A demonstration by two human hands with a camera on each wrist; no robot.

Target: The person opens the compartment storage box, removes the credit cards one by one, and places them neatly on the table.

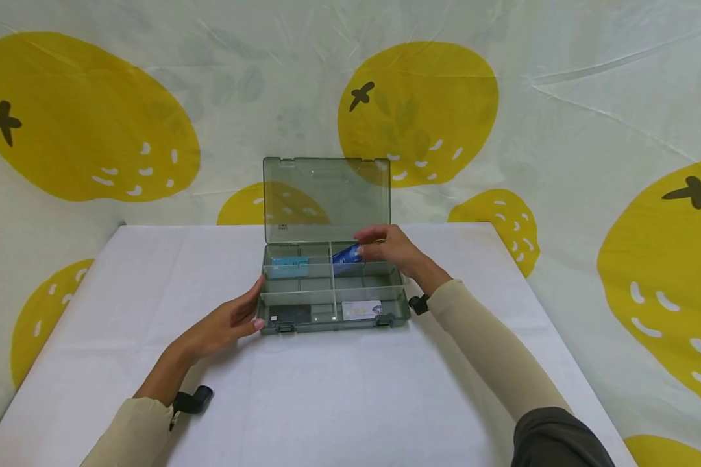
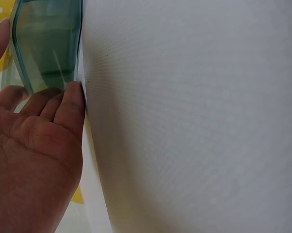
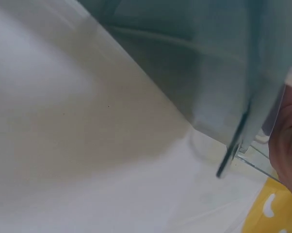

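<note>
A grey see-through compartment box (image 1: pixel 333 293) sits on the table with its lid (image 1: pixel 326 201) raised at the back. My left hand (image 1: pixel 233 319) rests on the box's left wall near the front corner. The left wrist view shows its fingertips (image 2: pixel 74 90) against the wall, thumb apart. Over the back right compartment, my right hand (image 1: pixel 394 250) pinches a small blue packet (image 1: pixel 346 258), which is tilted and partly hidden by the fingers. In the right wrist view only part of the right hand (image 3: pixel 287 141) shows, beyond the box wall.
A light blue packet (image 1: pixel 289 266) lies back left in the box. In the front row are a dark flat item (image 1: pixel 292 314) on the left and a white card (image 1: pixel 361 310) on the right. A fruit-print cloth (image 1: pixel 420 117) hangs behind the white table (image 1: pixel 304 395).
</note>
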